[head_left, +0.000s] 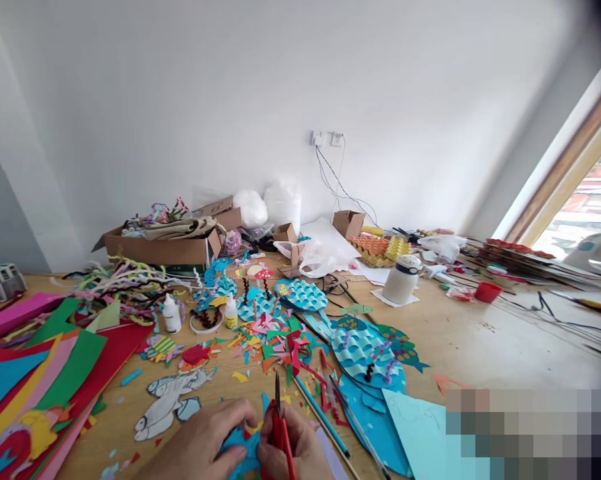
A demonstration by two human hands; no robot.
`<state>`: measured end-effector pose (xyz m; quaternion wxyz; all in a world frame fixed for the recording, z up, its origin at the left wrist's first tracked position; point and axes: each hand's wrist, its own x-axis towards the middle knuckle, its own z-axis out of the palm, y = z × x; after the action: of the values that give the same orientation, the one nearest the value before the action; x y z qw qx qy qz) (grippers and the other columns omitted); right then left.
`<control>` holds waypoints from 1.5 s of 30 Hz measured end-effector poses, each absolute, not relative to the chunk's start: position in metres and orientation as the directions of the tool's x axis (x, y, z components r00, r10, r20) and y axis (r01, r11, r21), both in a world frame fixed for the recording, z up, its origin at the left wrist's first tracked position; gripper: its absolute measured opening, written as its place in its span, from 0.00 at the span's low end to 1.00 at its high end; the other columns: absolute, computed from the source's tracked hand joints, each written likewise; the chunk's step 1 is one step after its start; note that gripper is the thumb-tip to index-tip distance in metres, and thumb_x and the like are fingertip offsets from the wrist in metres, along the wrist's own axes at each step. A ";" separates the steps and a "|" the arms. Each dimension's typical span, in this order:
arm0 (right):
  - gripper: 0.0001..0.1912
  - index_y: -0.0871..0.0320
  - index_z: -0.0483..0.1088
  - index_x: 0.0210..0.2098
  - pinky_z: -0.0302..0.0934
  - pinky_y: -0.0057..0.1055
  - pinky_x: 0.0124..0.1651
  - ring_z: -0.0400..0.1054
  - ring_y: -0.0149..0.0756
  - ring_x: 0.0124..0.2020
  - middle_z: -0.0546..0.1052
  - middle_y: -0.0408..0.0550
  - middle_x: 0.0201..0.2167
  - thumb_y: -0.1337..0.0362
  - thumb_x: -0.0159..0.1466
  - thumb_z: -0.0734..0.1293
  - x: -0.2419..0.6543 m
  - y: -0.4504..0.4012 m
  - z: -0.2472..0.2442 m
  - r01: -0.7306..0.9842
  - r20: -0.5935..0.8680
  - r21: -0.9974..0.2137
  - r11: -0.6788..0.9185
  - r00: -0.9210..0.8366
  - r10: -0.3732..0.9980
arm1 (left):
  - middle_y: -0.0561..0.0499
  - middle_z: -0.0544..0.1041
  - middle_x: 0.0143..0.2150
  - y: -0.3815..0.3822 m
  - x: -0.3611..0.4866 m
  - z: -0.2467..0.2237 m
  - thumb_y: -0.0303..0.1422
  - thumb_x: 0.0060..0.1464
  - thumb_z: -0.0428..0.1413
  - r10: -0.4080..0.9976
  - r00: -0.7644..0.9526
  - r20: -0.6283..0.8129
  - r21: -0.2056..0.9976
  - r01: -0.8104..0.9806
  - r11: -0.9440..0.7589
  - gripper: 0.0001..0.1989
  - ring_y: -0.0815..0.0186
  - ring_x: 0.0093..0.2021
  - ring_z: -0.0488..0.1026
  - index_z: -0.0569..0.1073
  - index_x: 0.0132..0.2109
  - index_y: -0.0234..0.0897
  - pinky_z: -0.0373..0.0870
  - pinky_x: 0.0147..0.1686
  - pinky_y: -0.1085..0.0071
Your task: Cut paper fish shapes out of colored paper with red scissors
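Observation:
Low in the head view, my left hand (208,437) has its fingers closed on a piece of blue paper (244,453). Close beside it, my right hand (300,443) grips red-handled scissors (277,393), their dark blades pointing away from me. The blades look nearly together. Part of the blue paper is hidden under my fingers. White paper fish (158,417) with drawn outlines lie just beyond my left hand. Colourful paper scraps (285,347) are scattered ahead of both hands. A blue pencil (323,417) and a pen (360,430) lie to the right of my right hand.
Coloured paper sheets (80,373) spread at left, near pipe cleaners (130,293). Two glue bottles (171,315) stand mid-table. Blue layered paper fish (365,350) lie right of centre. Behind are a cardboard box (160,250), egg trays (373,250), a white flask (403,280) and a red cup (487,292).

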<state>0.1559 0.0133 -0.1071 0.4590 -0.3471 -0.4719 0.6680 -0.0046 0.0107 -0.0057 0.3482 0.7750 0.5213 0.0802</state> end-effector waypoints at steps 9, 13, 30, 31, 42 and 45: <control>0.17 0.57 0.61 0.26 0.47 0.24 0.26 0.52 0.25 0.21 0.61 0.36 0.20 0.59 0.47 0.74 0.164 0.010 -0.089 -0.203 -0.029 -0.976 -0.079 -0.240 0.970 | 0.55 0.69 0.28 0.021 -0.008 -0.031 0.32 0.54 0.47 0.935 0.355 0.018 0.773 0.588 -0.238 0.10 0.65 0.29 0.69 0.65 0.44 0.41 0.63 0.31 0.72; 0.17 0.58 0.61 0.25 0.47 0.24 0.26 0.52 0.26 0.22 0.61 0.36 0.20 0.58 0.47 0.73 0.163 0.014 -0.087 -0.257 0.017 -0.966 -0.020 -0.140 0.990 | 0.59 0.62 0.23 0.020 -0.006 -0.037 0.40 0.57 0.46 0.959 0.268 0.093 0.905 0.378 -0.194 0.07 0.68 0.23 0.64 0.63 0.37 0.42 0.61 0.23 0.75; 0.16 0.59 0.65 0.28 0.52 0.24 0.26 0.56 0.27 0.22 0.65 0.37 0.21 0.57 0.49 0.73 0.172 0.009 -0.054 -0.319 0.128 -0.936 0.149 0.085 0.988 | 0.60 0.67 0.18 -0.012 0.008 -0.004 0.51 0.51 0.53 0.989 0.143 -0.029 0.998 -0.047 0.036 0.20 0.73 0.16 0.66 0.64 0.29 0.39 0.57 0.15 0.80; 0.16 0.59 0.65 0.28 0.53 0.24 0.27 0.57 0.27 0.22 0.65 0.38 0.21 0.58 0.49 0.73 0.172 0.008 -0.047 -0.322 0.135 -0.934 0.157 0.090 0.987 | 0.60 0.68 0.18 -0.016 0.011 -0.004 0.50 0.51 0.54 0.989 0.134 -0.053 0.993 -0.093 0.066 0.19 0.73 0.16 0.67 0.64 0.30 0.39 0.57 0.14 0.81; 0.11 0.58 0.64 0.25 0.54 0.26 0.28 0.58 0.28 0.23 0.66 0.38 0.21 0.63 0.47 0.71 0.156 0.013 -0.011 -0.224 0.244 -0.944 0.244 0.028 0.969 | 0.60 0.69 0.17 -0.002 0.034 -0.002 0.41 0.44 0.62 0.998 0.056 -0.021 0.982 -0.186 0.031 0.15 0.73 0.15 0.64 0.67 0.32 0.38 0.58 0.14 0.80; 0.09 0.58 0.64 0.26 0.53 0.26 0.28 0.57 0.28 0.23 0.65 0.38 0.21 0.66 0.48 0.69 0.145 0.012 -0.016 -0.189 0.253 -0.950 0.247 -0.008 0.967 | 0.63 0.65 0.14 0.000 0.026 -0.001 0.40 0.42 0.61 1.000 0.004 -0.017 0.990 -0.141 0.017 0.13 0.75 0.12 0.58 0.66 0.30 0.39 0.54 0.12 0.79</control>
<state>0.1450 0.0121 -0.0164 0.5958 -0.3754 -0.5183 0.4853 0.0255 0.0005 -0.0013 0.5388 0.4599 0.4672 0.5291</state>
